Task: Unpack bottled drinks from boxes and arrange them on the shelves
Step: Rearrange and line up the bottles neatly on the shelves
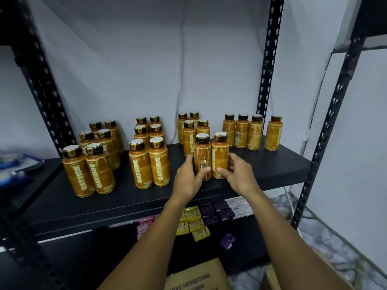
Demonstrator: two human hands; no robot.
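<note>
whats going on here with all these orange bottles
A person is stocking a black shelf. The left hand grips the left Oatside bottle of a front pair and the right hand grips the right Oatside bottle, both upright in front of four others. The left cluster and middle cluster hold six each; a row of four stands at the right. A cardboard box sits below.

left hand (186,178): fingers curled, gripping | right hand (239,176): fingers curled, gripping
</note>
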